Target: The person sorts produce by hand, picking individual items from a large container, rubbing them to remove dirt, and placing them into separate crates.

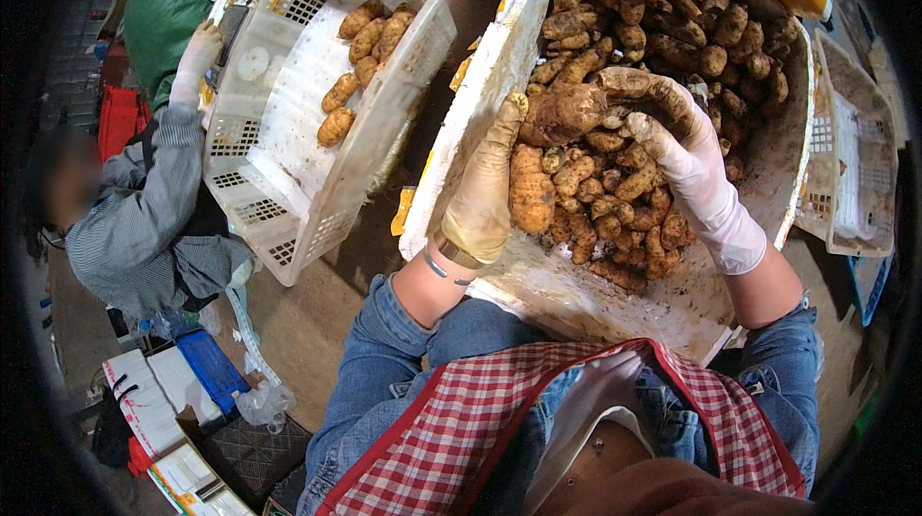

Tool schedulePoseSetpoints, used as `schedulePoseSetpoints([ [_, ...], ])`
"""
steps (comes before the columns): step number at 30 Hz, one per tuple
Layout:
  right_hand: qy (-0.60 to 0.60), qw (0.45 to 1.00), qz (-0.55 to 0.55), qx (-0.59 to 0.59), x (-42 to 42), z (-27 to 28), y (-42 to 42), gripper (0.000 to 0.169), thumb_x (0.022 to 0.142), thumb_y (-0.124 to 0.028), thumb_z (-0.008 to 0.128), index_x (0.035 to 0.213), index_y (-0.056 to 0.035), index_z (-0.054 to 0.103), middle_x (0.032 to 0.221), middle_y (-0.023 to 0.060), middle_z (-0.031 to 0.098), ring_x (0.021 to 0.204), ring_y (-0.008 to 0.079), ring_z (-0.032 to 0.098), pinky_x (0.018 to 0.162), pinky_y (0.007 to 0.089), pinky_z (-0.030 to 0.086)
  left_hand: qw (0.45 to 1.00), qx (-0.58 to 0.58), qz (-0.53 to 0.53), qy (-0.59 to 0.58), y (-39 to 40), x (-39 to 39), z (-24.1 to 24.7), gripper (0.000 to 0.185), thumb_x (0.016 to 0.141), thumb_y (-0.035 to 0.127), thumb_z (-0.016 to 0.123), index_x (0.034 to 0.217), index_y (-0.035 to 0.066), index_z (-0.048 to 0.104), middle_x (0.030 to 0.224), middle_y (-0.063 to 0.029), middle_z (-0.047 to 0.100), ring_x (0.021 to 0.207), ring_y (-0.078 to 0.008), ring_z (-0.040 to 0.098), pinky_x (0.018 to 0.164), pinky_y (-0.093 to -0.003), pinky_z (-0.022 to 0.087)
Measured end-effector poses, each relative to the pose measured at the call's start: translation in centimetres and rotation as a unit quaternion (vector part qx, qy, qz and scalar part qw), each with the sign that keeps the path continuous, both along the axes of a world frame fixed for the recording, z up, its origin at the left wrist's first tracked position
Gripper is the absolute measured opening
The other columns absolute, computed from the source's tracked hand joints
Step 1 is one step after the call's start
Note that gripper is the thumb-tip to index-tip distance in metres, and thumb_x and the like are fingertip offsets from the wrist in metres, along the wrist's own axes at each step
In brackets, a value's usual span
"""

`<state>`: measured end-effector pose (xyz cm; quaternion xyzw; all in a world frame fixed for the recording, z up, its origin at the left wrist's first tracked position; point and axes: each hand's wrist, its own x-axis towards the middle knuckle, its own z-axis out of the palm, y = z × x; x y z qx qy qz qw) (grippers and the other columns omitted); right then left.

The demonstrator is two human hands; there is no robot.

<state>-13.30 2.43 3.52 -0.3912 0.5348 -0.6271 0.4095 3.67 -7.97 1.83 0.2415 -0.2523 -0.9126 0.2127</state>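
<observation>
Many brown, soil-smeared tubers [637, 181] fill a white foam box [468, 127] before me. My left hand [490, 177], in a dirty pale glove, is at the box's left side, its fingertips against a large round tuber [565, 113]. My right hand [681, 127], in a white glove with soiled fingers, reaches over the pile from the right. Its fingers curve at the right end of that same tuber, gripping it. A thick ridged tuber [531, 188] lies just beside my left hand. The undersides of the fingers are partly hidden.
To the left stands a white plastic crate [288, 113] with several cleaner tubers [374, 33] in it. A co-worker's gloved hand [204, 44] is at its far left. Another plastic crate [843, 228] stands right of the foam box. Boxes [148, 401] and a plastic bag [266, 401] lie at lower left.
</observation>
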Motion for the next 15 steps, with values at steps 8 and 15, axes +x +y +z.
schedulePoseSetpoints([
  [8,0.084,0.996,0.018,0.01,-0.6,-0.1,-0.1,0.035,0.087,-0.018,0.063,0.116,0.0019,0.058,0.109,0.0072,0.062,0.101,0.0145,0.056,0.092,0.0285,0.043,0.992,-0.124,-0.003,0.016,-0.3,0.1,-0.9,0.053,0.093,0.038,0.055,0.13,0.001,0.046,0.121,-0.0102,0.058,0.109,-0.0197,0.058,0.094,-0.033,0.049],
  [15,0.003,0.986,0.115,0.117,-1.6,0.1,0.0,0.035,0.089,-0.019,0.061,0.118,0.0005,0.057,0.106,0.0032,0.063,0.097,0.0103,0.055,0.088,0.0263,0.045,0.943,-0.297,0.108,-0.099,0.1,0.8,-2.7,0.065,0.085,0.047,0.063,0.128,0.001,0.048,0.117,-0.0093,0.059,0.105,-0.0203,0.059,0.094,-0.0351,0.046],
])
